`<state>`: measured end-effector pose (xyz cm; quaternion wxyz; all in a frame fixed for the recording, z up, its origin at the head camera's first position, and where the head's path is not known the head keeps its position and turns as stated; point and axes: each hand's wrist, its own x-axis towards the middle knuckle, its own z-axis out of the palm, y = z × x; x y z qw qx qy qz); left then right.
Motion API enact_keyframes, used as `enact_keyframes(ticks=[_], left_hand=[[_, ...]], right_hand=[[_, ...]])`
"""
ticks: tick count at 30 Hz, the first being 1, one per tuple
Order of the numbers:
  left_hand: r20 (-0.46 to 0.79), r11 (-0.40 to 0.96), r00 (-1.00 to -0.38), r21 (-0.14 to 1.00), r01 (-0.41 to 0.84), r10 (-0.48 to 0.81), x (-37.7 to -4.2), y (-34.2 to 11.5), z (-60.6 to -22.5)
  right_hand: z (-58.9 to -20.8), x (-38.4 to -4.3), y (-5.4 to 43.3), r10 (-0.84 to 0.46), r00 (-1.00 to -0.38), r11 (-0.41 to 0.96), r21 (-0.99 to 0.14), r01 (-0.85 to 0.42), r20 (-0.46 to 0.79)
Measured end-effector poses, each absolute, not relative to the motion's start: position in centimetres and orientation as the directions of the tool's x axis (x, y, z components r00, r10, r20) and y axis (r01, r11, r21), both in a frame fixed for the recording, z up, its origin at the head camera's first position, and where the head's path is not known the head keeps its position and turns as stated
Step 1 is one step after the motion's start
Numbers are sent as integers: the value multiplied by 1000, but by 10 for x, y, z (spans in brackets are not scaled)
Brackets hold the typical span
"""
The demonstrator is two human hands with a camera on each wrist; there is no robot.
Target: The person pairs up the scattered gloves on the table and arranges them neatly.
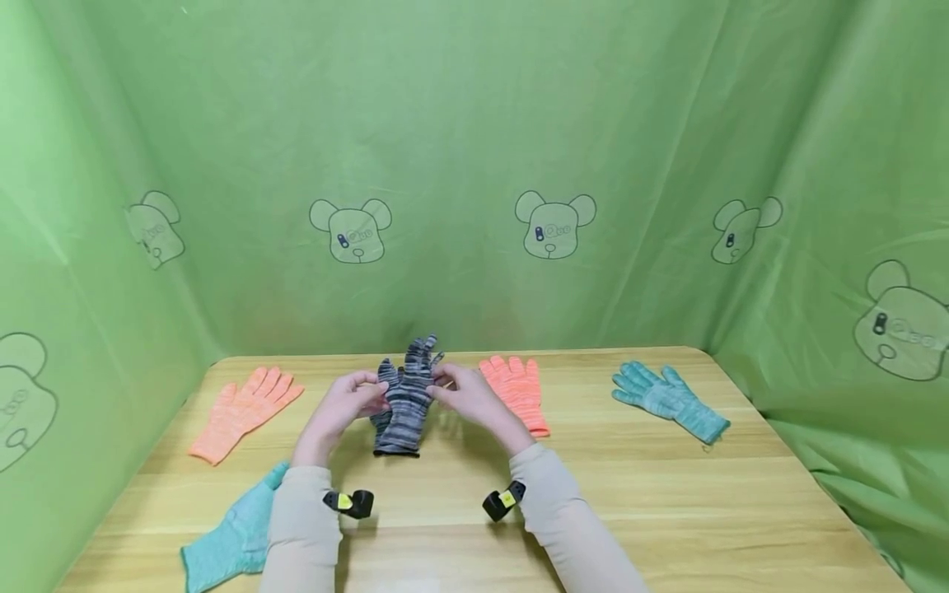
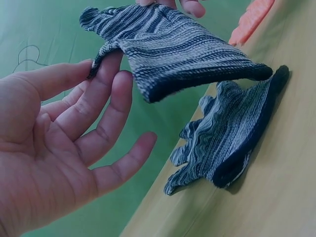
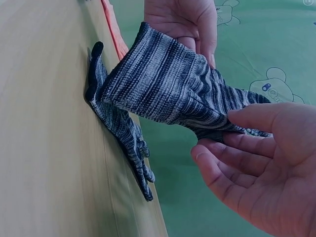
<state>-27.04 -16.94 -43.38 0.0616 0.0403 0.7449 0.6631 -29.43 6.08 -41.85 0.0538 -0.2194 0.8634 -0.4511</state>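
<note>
A black-and-grey striped knit glove (image 1: 409,403) hangs above the table between both hands, its dark cuff toward the person. My left hand (image 1: 354,399) pinches its thumb side between thumb and index finger; in the left wrist view the other fingers (image 2: 111,116) are spread. My right hand (image 1: 463,395) pinches the opposite side, near the glove's fingers, as the right wrist view shows on the held glove (image 3: 163,79). Underneath, a second striped glove (image 2: 222,133) lies on the table, mostly hidden behind the first in the head view.
On the wooden table (image 1: 445,502) lie an orange glove (image 1: 245,412) at left, a coral glove (image 1: 515,391) behind the right hand, a teal glove (image 1: 667,399) at right, and another teal glove (image 1: 233,535) partly under the left forearm. Green curtains (image 1: 460,123) surround the table.
</note>
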Motion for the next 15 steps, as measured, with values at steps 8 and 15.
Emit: enact_keyframes(ticks=[8, 15], left_hand=[[-73, 139, -986, 989, -51, 152, -271, -172, -435], [-114, 169, -981, 982, -87, 158, -270, -173, -433]], right_hand=[[-415, -294, 60, -429, -894, 535, -761, -368, 131], [-411, -294, 57, -415, -901, 553, -750, -362, 129]])
